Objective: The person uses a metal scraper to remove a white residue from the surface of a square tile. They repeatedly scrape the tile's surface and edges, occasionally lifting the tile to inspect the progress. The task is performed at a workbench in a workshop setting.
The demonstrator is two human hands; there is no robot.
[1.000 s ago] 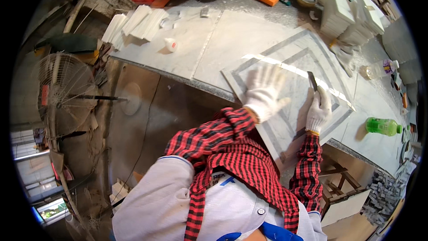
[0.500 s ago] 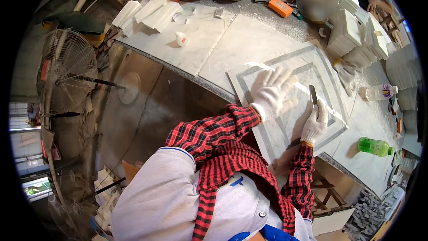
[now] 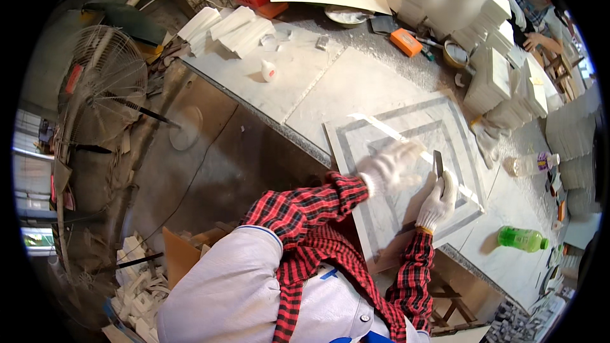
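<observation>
A square marble panel [image 3: 445, 111] with grey inlaid bands lies at an angle on the worktable, its near corner past the table's edge. Across it runs a white strip [image 3: 380, 127], like tape, partly hidden by my left hand. My left hand [image 3: 391, 166], in a white knit glove, is over the panel's middle with fingers stretched out, somewhat blurred; nothing shows in it. My right hand [image 3: 438, 202], gloved too, grips a flat metal scraper [image 3: 438, 164], which points away from me beside the strip. What lies under the hands is hidden.
A green bottle [image 3: 522, 239] and a clear bottle [image 3: 532, 164] stand right of the panel. Stacked white tiles [image 3: 489, 82] rise behind. A small white squeeze bottle [image 3: 268, 70] sits far left. A fan [image 3: 101, 92] is at the left; another person's hand [image 3: 540, 41] shows far right.
My left hand has moved down and slightly right across the panel, baring more of the white strip. My right hand keeps the scraper near the strip. The whole view has shifted somewhat.
</observation>
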